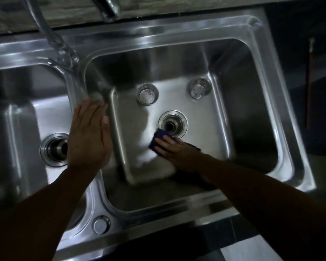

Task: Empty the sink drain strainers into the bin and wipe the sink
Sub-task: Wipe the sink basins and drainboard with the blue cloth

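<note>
Your right hand [172,147] presses the dark blue cloth [159,137] flat beside the open round steel drain [172,124]; a corner could snag in it. Left hand [88,136] rests open, holding nothing.

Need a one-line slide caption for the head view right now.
Right hand wipes the right basin by its open drain with a blue cloth; left hand rests on the divider; two strainers stand behind.

The right hand [174,147] covers most of the dark cloth [161,137] beside the right drain [172,126], whose depth is lost in shadow. Left of that drain, the left hand [88,136] overlaps the left drain [54,148] (its right rim unseen). Behind it, the tap [109,6] is cut off by the top edge.
</note>
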Motion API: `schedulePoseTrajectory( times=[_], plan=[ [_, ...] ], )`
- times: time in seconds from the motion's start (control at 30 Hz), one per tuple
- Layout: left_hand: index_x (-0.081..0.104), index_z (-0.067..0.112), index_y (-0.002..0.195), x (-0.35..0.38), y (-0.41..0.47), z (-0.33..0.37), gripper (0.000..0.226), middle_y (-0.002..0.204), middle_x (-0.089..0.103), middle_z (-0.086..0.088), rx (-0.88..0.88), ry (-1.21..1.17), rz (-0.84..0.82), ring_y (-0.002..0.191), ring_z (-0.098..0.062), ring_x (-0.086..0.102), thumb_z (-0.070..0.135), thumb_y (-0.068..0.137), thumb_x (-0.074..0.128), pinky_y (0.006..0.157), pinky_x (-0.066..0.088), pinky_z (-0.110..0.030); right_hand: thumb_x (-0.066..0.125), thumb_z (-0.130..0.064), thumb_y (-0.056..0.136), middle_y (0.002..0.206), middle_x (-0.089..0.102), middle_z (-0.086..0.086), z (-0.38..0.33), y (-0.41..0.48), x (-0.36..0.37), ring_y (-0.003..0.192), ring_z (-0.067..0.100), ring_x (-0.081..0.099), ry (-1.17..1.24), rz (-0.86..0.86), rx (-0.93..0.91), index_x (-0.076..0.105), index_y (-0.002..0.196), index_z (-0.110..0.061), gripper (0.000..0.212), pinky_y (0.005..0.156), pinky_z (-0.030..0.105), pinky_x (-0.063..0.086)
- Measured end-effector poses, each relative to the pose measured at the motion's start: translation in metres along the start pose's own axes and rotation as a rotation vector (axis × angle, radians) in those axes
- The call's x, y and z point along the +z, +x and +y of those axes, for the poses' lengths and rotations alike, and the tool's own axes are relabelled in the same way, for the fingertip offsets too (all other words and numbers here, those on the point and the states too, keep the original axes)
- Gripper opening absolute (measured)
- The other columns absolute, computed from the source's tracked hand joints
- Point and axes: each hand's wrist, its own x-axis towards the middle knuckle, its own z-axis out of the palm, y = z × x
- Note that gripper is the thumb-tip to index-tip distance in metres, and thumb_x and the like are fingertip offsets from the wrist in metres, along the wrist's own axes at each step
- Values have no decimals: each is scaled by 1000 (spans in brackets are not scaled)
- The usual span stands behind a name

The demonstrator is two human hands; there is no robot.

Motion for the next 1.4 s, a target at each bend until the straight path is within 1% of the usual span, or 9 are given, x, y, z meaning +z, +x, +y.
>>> schedulePoseTrajectory(
  times=[0.23,0.33,0.5,0.63,0.8,1.03,1.17,1.27,1.4],
  plan=[
    [58,-5,134,1,0,-1,41,140,57,-23,8,-1,3,143,-39,43,13,104,36,124,24,-53,29,-25,93,165,-6,21,88,-62,-2,152,43,0,169,-128,779,6,159,-8,72,121,55,12],
    [58,-5,134,2,0,-2,40,140,57,-24,23,-7,14,142,-39,44,13,104,37,124,25,-53,45,-23,95,165,-12,20,78,-49,-4,152,42,-3,169,-182,884,-2,158,-6,81,120,55,10],
    [58,-4,135,2,-1,-2,40,141,57,-23,18,-25,31,142,-38,44,13,104,38,124,26,-52,34,-16,102,165,-8,20,18,-19,-17,151,47,-5,531,-258,1201,5,158,-5,64,119,59,12],
    [58,-5,135,-2,-4,2,40,141,58,-25,33,-22,40,142,-39,44,13,103,41,121,30,-56,44,-21,99,153,36,20,-30,2,-45,144,46,29,669,-470,1022,45,144,-12,46,116,60,28],
    [51,-3,142,-15,-13,7,48,148,50,-25,75,35,-143,148,-38,37,21,101,43,122,28,-54,66,-20,88,129,62,11,-68,-1,-93,119,29,60,809,-253,728,65,126,-10,38,94,28,47],
    [37,22,153,-27,-42,56,89,158,41,2,413,-161,-701,150,-17,33,57,78,72,126,21,-39,76,-8,69,107,72,-5,-99,-76,-151,82,0,70,1345,362,573,68,121,-28,56,77,22,59],
    [67,30,108,-31,-29,108,38,102,65,16,483,-169,-706,103,-10,59,56,82,71,114,38,-40,74,-12,75,114,67,-2,-94,-126,-163,95,17,72,1463,481,636,70,107,-29,37,85,42,61],
    [72,23,91,-36,-17,153,41,79,64,9,480,-140,-764,76,-9,56,60,87,55,79,50,-39,76,-25,83,107,71,3,-83,-162,-158,93,24,72,1523,470,630,70,106,-26,23,85,47,60],
    [65,25,89,-28,-11,220,29,83,64,6,442,-118,-900,76,-5,57,50,98,54,74,46,-31,86,-65,59,100,69,-12,-68,-205,-154,89,5,69,1237,400,617,56,106,-40,61,76,28,59]
  ],
)
